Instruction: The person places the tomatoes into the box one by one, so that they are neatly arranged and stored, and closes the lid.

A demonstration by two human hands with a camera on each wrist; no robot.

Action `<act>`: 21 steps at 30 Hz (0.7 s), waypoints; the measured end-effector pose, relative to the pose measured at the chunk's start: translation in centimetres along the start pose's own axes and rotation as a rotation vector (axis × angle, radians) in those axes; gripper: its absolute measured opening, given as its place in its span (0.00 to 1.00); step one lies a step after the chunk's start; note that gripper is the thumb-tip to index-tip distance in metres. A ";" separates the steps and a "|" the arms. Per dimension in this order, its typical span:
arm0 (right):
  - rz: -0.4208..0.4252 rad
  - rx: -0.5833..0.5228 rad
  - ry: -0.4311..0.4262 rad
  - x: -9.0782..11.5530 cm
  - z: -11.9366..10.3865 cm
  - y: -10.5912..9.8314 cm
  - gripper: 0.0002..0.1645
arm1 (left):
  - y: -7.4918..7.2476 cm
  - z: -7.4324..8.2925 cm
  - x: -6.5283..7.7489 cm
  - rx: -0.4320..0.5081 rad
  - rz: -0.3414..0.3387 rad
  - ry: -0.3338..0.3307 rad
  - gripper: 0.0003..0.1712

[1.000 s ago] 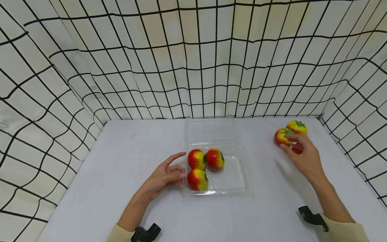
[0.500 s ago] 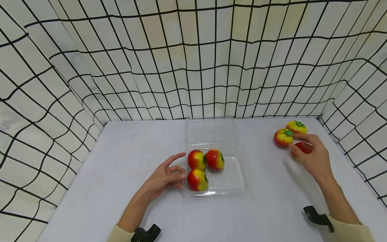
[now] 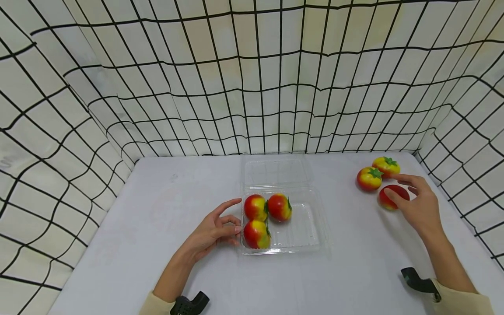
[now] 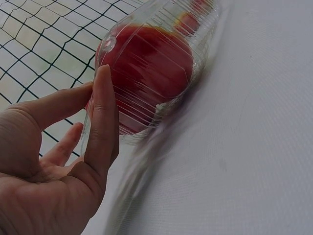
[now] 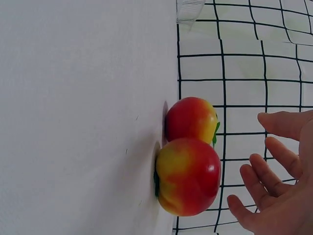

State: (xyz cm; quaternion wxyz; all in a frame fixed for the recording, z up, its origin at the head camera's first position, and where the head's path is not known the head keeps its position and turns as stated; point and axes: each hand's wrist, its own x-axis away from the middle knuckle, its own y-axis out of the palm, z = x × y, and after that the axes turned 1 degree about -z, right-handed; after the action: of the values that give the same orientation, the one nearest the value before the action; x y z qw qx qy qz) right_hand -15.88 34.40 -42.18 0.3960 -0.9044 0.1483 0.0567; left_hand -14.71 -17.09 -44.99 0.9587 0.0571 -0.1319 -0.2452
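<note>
A clear plastic box (image 3: 299,250) lies with its lid (image 3: 277,171) folded back. Three red-and-yellow, tomato-like fruits, among them one fruit (image 3: 257,235), sit in its left half. My left hand (image 3: 214,229) touches the box's left wall with its fingertips. At the far right, my right hand (image 3: 420,205) hovers around a red fruit (image 3: 390,199), thumb and forefinger spread. In the right wrist view that fruit (image 5: 190,178) stands leaf-side down, apart from the relaxed fingers. Two more fruits, one (image 3: 369,179) in front of the other (image 3: 386,166), stand leaf-side up beside it.
A white table (image 3: 177,183) bears everything. Black netting (image 3: 279,100) over pale walls encloses its back and sides. A black wrist camera (image 3: 190,303) sits at the left sleeve, another camera (image 3: 418,282) at the right one.
My right hand has moved right, away from the upright front fruit, to the red leaf-down fruit, which shows more fully. The left hand and the box have stayed in place.
</note>
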 end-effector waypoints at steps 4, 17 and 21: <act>-0.024 0.018 0.025 -0.1 0.4 0.0 0.33 | 0.0 0.0 0.1 0.001 -0.002 -0.001 0.47; -0.129 0.014 0.036 -0.7 1.7 -0.5 0.37 | -0.1 -0.1 0.1 -0.005 -0.003 -0.004 0.46; -0.179 0.034 0.051 -0.9 2.0 -0.6 0.40 | 0.0 0.0 0.1 0.000 -0.005 -0.003 0.46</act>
State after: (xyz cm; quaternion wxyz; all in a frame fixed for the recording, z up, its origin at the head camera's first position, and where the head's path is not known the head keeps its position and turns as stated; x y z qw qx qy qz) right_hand -16.48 36.47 -42.91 0.4108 -0.9084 0.0780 -0.0045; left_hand -14.63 -17.18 -45.00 0.9579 0.0573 -0.1331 -0.2477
